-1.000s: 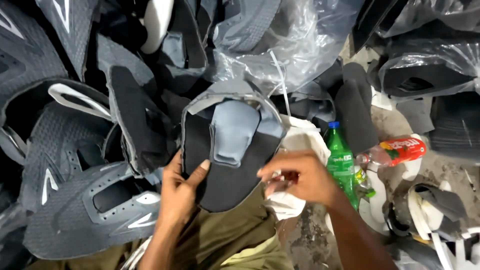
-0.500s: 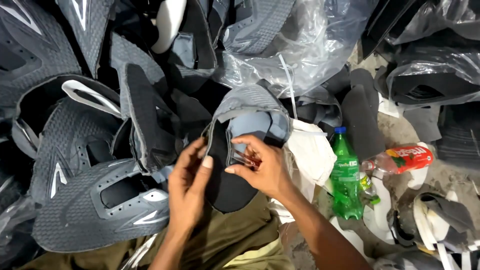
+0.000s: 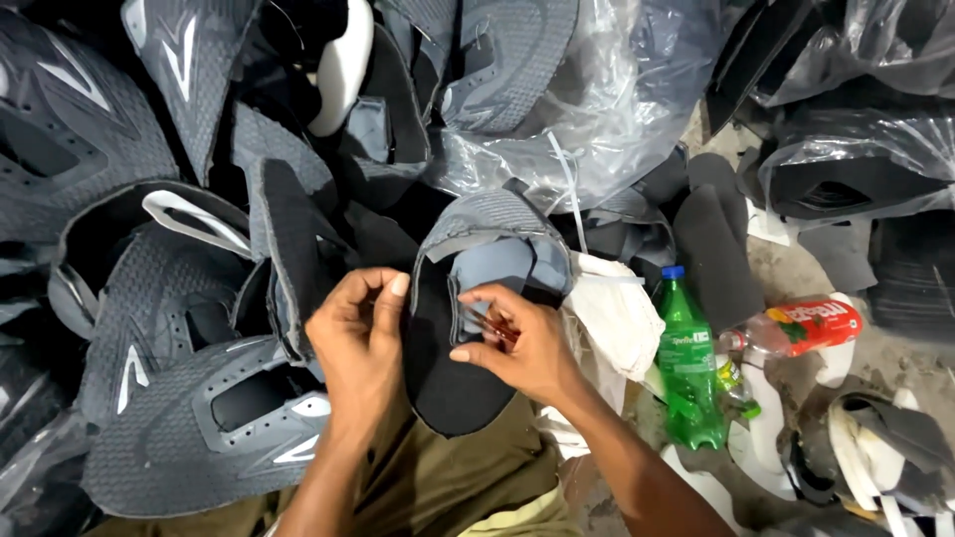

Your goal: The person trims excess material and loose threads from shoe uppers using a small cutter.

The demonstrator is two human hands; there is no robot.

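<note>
I hold a grey shoe upper (image 3: 494, 221) with a black lining over my lap, its grey tongue piece showing inside. My left hand (image 3: 356, 333) grips the upper's left edge, thumb on the black lining. My right hand (image 3: 522, 343) rests on the lining by the tongue, fingers pinched around a small red-handled tool that is mostly hidden in the hand.
Grey shoe uppers (image 3: 199, 418) are piled at left and behind. Clear plastic bags (image 3: 617, 109) of parts lie at the back and right. A green bottle (image 3: 688, 368) stands at right, a red-labelled bottle (image 3: 801, 328) lies beside it, with a white cloth (image 3: 619, 313) nearby.
My right hand moved from the upper's right edge onto the lining at the tongue. My left hand shifted up the left edge. The upper now stands more folded.
</note>
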